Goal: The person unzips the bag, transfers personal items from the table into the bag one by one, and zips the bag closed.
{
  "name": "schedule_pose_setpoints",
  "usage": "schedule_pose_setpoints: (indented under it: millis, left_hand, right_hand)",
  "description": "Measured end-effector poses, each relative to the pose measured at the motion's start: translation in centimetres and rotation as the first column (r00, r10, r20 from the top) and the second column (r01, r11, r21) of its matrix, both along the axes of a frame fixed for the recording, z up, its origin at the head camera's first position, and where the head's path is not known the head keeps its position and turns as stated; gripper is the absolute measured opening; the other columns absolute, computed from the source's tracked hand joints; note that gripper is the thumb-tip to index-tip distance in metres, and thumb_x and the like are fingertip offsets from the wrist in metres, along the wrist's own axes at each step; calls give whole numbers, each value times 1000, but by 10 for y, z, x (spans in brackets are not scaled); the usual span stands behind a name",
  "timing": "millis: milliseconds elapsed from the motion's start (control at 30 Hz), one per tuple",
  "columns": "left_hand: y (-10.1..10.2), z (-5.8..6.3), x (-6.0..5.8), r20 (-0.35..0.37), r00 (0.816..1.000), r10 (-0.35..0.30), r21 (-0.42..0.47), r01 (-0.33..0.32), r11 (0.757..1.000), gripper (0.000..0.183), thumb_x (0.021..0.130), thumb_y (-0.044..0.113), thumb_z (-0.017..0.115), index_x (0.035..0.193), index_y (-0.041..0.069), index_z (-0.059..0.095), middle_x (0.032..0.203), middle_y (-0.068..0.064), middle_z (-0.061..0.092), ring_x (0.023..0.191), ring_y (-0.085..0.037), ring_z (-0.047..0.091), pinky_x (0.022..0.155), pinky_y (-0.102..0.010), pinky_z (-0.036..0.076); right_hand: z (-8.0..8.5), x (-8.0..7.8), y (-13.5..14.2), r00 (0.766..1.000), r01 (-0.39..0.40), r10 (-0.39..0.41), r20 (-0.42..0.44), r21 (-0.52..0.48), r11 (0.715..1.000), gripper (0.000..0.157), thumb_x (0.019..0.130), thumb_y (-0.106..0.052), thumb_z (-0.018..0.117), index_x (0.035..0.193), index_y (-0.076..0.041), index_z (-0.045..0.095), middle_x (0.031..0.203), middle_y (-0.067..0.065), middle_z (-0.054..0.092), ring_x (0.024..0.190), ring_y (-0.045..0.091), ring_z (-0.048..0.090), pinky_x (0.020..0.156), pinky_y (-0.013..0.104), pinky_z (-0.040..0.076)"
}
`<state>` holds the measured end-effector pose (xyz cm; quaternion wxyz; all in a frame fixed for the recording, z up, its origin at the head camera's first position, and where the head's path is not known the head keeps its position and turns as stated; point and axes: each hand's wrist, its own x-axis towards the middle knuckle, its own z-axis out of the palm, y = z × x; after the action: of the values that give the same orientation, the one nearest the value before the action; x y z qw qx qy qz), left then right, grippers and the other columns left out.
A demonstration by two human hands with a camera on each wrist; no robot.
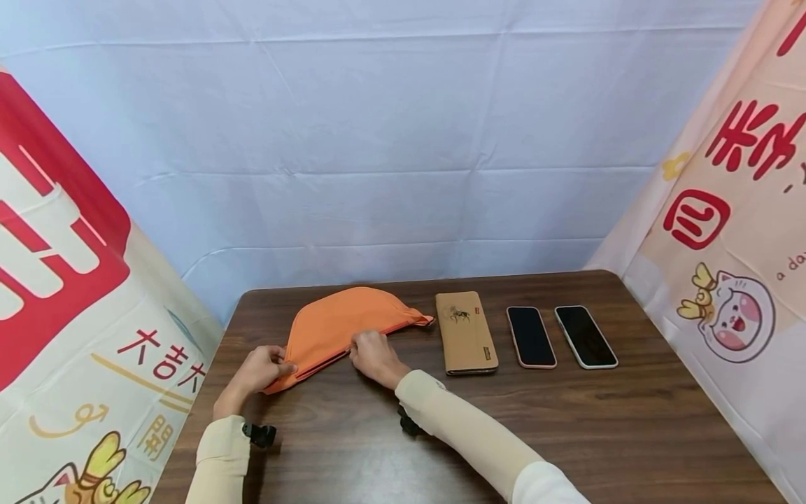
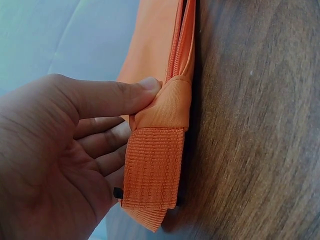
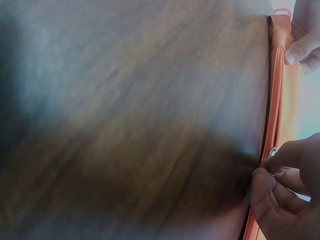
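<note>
An orange waist bag [image 1: 352, 315] lies on the table, its zipper edge toward me. My left hand [image 1: 261, 369] pinches the bag's left end, thumb on the fabric just beside the zipper [image 2: 176, 55]. Below that thumb, an orange webbing strap [image 2: 154, 165] hangs folded from the bag's end. My right hand [image 1: 374, 355] is midway along the zipper edge, thumb and fingertips pinching at the zipper. A small metal zipper slider [image 3: 273, 151] shows right beside those fingertips; the pull itself is mostly hidden by them. The zipper tapes stand slightly apart between my two hands.
Right of the bag lies a tan wallet [image 1: 467, 336] with a dark printed picture. Beyond it are a phone with a pinkish edge [image 1: 532, 337] and a phone with a white edge [image 1: 586, 337], screens up. All rest on the dark wooden table [image 1: 567, 434], before a pale cloth backdrop [image 1: 378, 140].
</note>
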<state>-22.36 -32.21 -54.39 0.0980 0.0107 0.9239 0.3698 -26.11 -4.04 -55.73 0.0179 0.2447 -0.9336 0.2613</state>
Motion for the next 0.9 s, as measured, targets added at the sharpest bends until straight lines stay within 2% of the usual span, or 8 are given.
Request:
schedule_pose_setpoints:
  millis: [500, 733, 900]
  left_hand:
    - [0, -1, -1, 9, 1000, 1, 10, -1, 1000, 19, 98, 16, 77, 97, 2, 64, 83, -5, 58, 69, -16, 50, 62, -30, 41]
    - [0, -1, -2, 7, 1000, 2, 17, -2, 1000, 20, 99, 17, 76, 94, 3, 63, 76, -3, 54, 64, -16, 46, 59, -30, 39]
    - [-1, -2, -2, 21, 1000, -5, 26, 5, 1000, 19, 99, 17, 76, 96, 3, 63, 77, -2, 55, 64, -15, 47, 59, -29, 40]
  right_hand:
    - [-3, -8, 11, 1000, 21, -22, 1, 13, 1000, 14, 102, -10, 67, 96, -14, 79, 92, 1, 76, 70, 8, 66, 63, 22, 54]
    - [-1, -10, 15, 1000, 29, -29, 7, 28, 999, 14, 104, -12, 66, 99, -13, 79, 96, 3, 77, 75, 11, 70, 65, 23, 55]
    - [-1, -10, 17, 999, 35, -35, 3, 35, 999, 13, 103, -12, 67, 96, -13, 78, 94, 3, 76, 73, 12, 69, 64, 24, 55]
